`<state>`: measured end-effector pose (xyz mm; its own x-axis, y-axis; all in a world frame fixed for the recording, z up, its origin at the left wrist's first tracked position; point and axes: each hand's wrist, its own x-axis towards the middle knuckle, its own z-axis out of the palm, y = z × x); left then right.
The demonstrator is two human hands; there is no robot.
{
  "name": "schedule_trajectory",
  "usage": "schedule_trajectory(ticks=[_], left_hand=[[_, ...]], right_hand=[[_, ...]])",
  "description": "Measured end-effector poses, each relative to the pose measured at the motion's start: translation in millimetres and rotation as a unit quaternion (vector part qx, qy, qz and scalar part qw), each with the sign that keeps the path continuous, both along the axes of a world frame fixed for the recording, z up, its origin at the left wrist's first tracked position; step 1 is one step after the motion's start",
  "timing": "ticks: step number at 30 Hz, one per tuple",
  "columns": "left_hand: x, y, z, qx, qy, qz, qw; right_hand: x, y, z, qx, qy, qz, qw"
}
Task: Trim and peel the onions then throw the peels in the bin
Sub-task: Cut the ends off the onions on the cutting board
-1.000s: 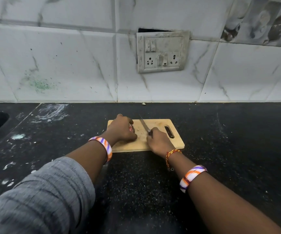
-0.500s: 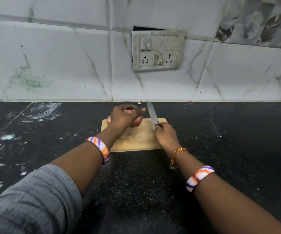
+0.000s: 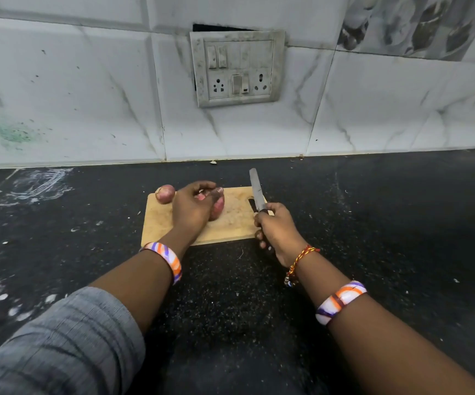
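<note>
A wooden cutting board (image 3: 232, 223) lies on the black counter. My left hand (image 3: 193, 206) grips a reddish onion (image 3: 218, 208) over the middle of the board, fingers curled over its top. A second, smaller onion (image 3: 165, 193) rests at the board's far left corner, untouched. My right hand (image 3: 276, 229) holds a knife (image 3: 256, 189) by its handle at the board's right edge. The blade points up and away toward the wall, a short gap to the right of the held onion.
The black speckled counter (image 3: 373, 223) runs wide on both sides, with white smears at the left. A tiled wall stands behind, with a switch and socket panel (image 3: 236, 68). Small peel scraps (image 3: 213, 162) lie along the wall's base. No bin is in view.
My left hand lifted its onion and shifted right, uncovering the second onion at the far left corner. The knife rose off the board and moved right, its blade now pointing up.
</note>
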<state>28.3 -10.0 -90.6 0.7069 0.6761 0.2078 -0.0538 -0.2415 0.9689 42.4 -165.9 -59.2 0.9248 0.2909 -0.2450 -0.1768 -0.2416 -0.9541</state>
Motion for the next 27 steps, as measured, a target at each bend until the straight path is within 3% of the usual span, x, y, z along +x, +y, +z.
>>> schedule_trajectory(ticks=[2,8,13,17,27], left_hand=[[-5.3,4.4,0.3,0.073,0.004,0.019,0.997],[-18.9,15.9,-13.2,0.145,0.034,-0.036,0.988],[-17.0,20.4,-17.7,0.191,0.059,-0.082,0.976],[-15.9,22.1,-16.1,0.158,0.063,-0.087,0.982],[-17.2,27.7,-17.6,0.129,0.076,-0.111,0.983]], right_hand=[[-1.0,-0.4,0.1,-0.003,-0.001,0.010,1.000],[-6.9,6.0,0.6,0.022,-0.020,0.057,0.998],[-16.3,6.0,-0.1,-0.059,-0.125,0.139,0.981],[-25.1,4.5,1.2,-0.115,-0.185,0.200,0.955],[-27.4,13.2,-1.6,-0.147,-0.191,0.214,0.947]])
